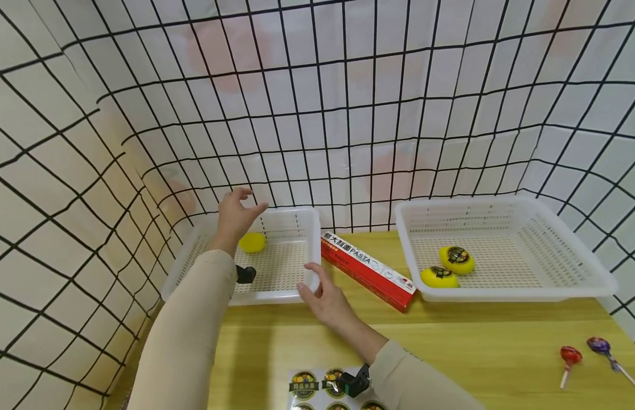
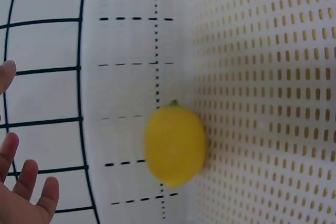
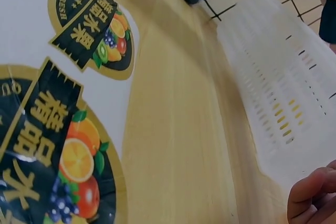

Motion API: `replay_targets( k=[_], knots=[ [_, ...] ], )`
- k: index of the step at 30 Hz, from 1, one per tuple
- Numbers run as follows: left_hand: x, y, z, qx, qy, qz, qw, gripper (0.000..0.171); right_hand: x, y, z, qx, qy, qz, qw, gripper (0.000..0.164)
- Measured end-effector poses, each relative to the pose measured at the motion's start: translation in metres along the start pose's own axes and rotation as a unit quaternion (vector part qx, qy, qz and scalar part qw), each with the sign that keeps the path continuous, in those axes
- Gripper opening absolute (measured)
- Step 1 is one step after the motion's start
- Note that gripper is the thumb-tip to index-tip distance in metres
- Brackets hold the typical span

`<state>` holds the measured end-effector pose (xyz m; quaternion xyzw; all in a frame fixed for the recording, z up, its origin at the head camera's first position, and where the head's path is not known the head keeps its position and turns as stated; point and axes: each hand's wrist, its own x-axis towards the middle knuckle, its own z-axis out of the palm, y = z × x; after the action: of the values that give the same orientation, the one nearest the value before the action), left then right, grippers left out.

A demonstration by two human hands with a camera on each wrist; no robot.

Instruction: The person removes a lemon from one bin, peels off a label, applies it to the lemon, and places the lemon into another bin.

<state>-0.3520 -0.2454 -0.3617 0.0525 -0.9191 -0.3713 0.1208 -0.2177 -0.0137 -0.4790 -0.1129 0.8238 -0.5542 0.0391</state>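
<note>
In the left basket [image 1: 278,298], on the slotted floor right beside the far wall, see a lemon [image 2: 175,145] lying on its side, with its long axis running along that wall. Points its green stem end rightward, to the side of the red pasta box [image 1: 371,270], and its tapered tip leftward. Reaches over the basket's left part with the left arm, extended away from the near edge. Holds the left hand [image 1: 237,219] raised above, apart from the lemon, with thumb and fingers spread and curved. Angles the right forearm inward from the near right and grips the basket's near right corner with the right hand [image 1: 327,302], clamping thumb and fingers on the rim. Farther right, see two labelled yellow fruits [image 1: 457,259] in the right basket [image 1: 502,294]; nearer, a sticker sheet [image 3: 26,35] beneath the right wrist.
</note>
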Motion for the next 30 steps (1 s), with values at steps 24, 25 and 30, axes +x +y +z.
replay_targets(
  k=[24,25,30],
  knots=[
    [0.000,-0.059,0.028,0.191,-0.178,-0.067,0.9630,0.080,-0.002,-0.001,-0.001,0.017,-0.017,0.015,1.000,0.050],
    [0.000,-0.061,0.028,0.187,-0.179,-0.073,0.9632,0.081,-0.002,-0.001,-0.001,0.017,-0.017,0.015,1.000,0.050],
    [-0.001,-0.068,0.027,0.177,-0.186,-0.092,0.9620,0.080,-0.002,-0.001,-0.001,0.012,-0.020,0.017,1.000,0.050]
  ],
)
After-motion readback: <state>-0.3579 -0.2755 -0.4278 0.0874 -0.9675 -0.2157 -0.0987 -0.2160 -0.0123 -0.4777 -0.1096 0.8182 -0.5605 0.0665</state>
